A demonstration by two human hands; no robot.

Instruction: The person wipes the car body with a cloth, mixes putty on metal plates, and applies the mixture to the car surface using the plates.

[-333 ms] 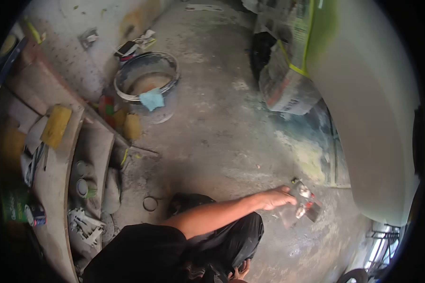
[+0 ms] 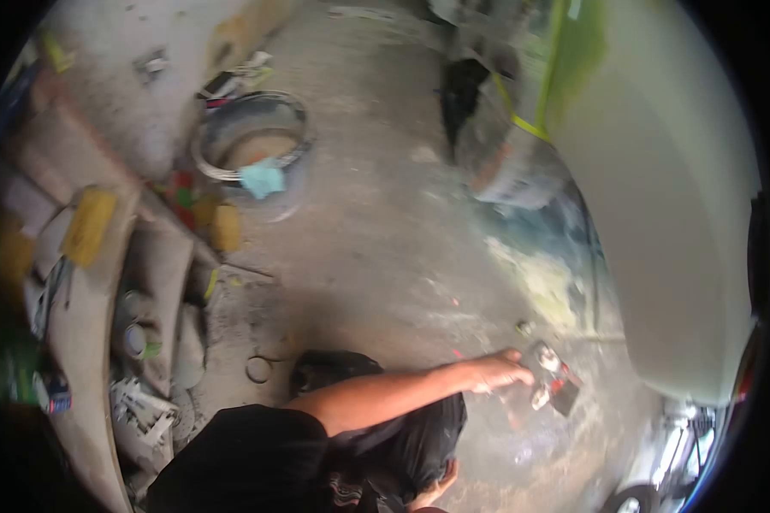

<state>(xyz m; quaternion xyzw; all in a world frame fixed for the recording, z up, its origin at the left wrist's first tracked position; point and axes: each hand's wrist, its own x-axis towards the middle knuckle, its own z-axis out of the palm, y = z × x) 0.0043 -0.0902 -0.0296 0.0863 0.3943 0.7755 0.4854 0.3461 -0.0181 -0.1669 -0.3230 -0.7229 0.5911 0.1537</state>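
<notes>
Left hand [image 2: 498, 372] grip on scrapers [image 2: 552, 382], arm outstretched.

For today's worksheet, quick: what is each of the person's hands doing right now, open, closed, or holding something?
Left hand: low by the knee, partly cut off by the frame edge; cannot tell.
Right hand: reaches out over the floor, closed on a putty knife.

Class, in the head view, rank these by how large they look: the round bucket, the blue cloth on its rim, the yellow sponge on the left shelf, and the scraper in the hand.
1. Bucket, clearly largest.
2. Yellow sponge.
3. Scraper and blue cloth look alike; blur prevents ranking them.
</notes>
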